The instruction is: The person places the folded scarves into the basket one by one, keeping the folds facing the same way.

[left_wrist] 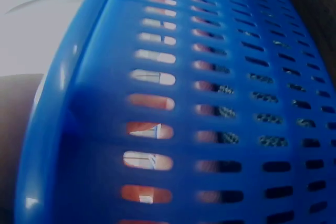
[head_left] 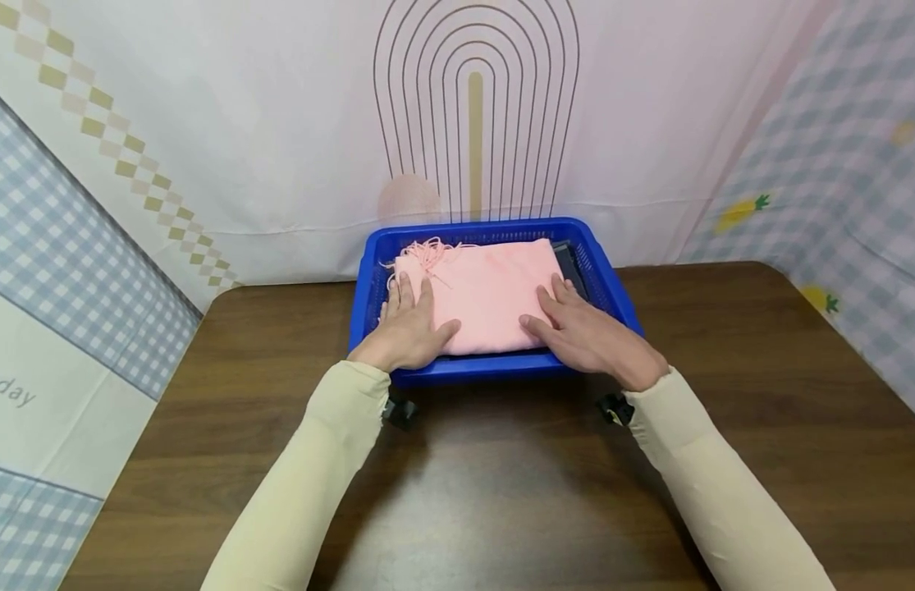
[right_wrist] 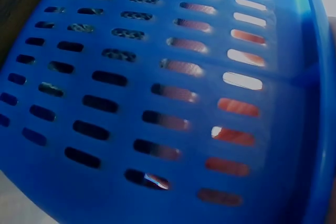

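A folded pink fabric cloth with a fringed edge (head_left: 481,294) is already laid inside the blue slotted plastic basket (head_left: 494,368), which stands on the dark brown wooden table (head_left: 501,492). It is pressed flat by the left hand (head_left: 407,327) and the right hand (head_left: 586,330), each grip spread with straight fingers. The stowing is judged nearly done; only withdrawal seems left. Partial lettering, "vday", is read on the left backdrop (head_left: 10,392).

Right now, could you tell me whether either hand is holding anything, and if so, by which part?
Nothing is held. The left hand and right hand lie flat, fingers straight, on the folded pink cloth in the blue basket, near its front corners.
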